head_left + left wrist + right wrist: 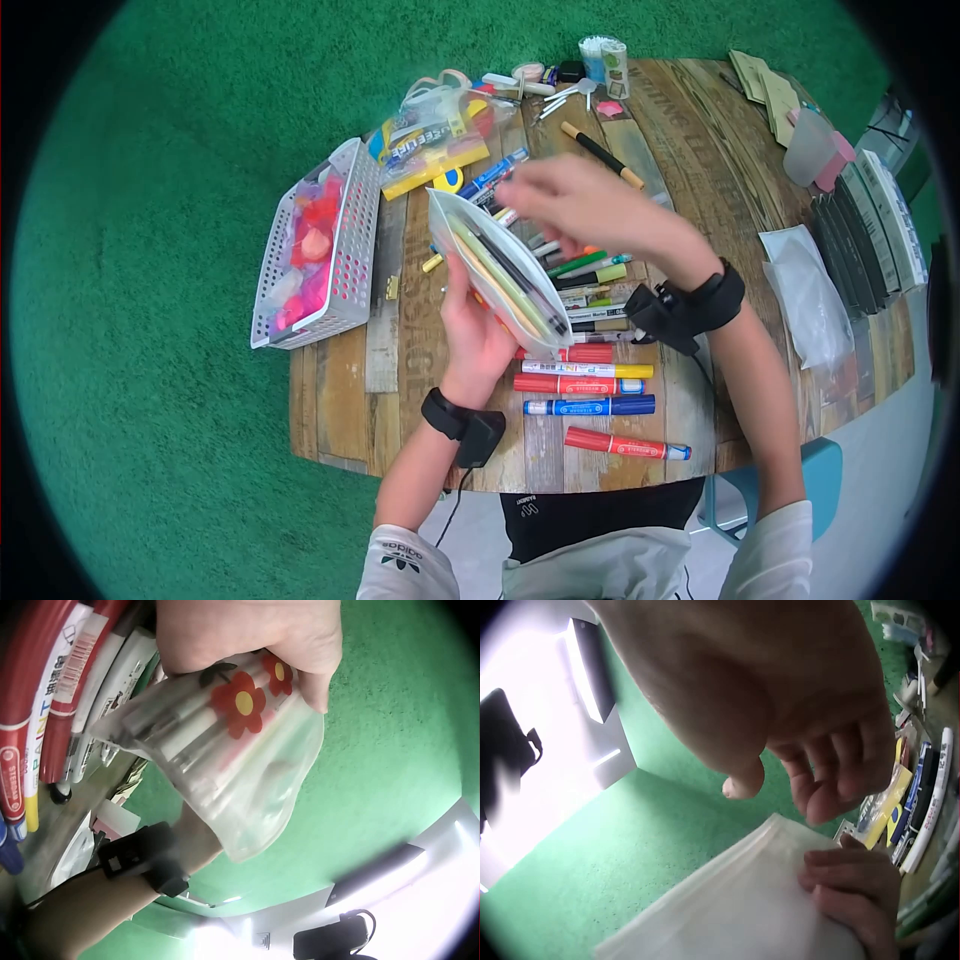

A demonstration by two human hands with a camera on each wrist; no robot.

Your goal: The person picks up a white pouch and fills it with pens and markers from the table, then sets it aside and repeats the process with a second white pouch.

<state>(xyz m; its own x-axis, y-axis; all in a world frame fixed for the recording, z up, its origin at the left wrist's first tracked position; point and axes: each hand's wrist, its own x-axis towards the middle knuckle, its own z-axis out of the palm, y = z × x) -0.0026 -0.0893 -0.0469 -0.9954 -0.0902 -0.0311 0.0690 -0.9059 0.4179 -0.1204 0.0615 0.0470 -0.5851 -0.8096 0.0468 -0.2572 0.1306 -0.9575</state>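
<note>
My left hand [475, 335] holds up a translucent zip pouch [545, 345] above the table, its mouth spread apart. Several slim pens [508, 268] lie inside it, dark and pale ones. Red flowers [238, 703] with yellow centres are printed on the pouch's outer side, in the left wrist view. Over the pouch's far side hovers my right hand [590, 200], fingers loosely bent, with nothing in it; the right wrist view shows it apart from the pouch's edge. Beneath and beside the pouch lie several markers, among them a blue marker [590, 406] and a red marker [627, 443].
At the left stands a white perforated basket [352, 255] of pink and red items. Behind the pouch lies a yellow-edged plastic bag [430, 160]. A tub of cotton swabs [593, 62] is at the back. On the right are a white plastic sleeve [812, 295] and black upright folders [848, 250].
</note>
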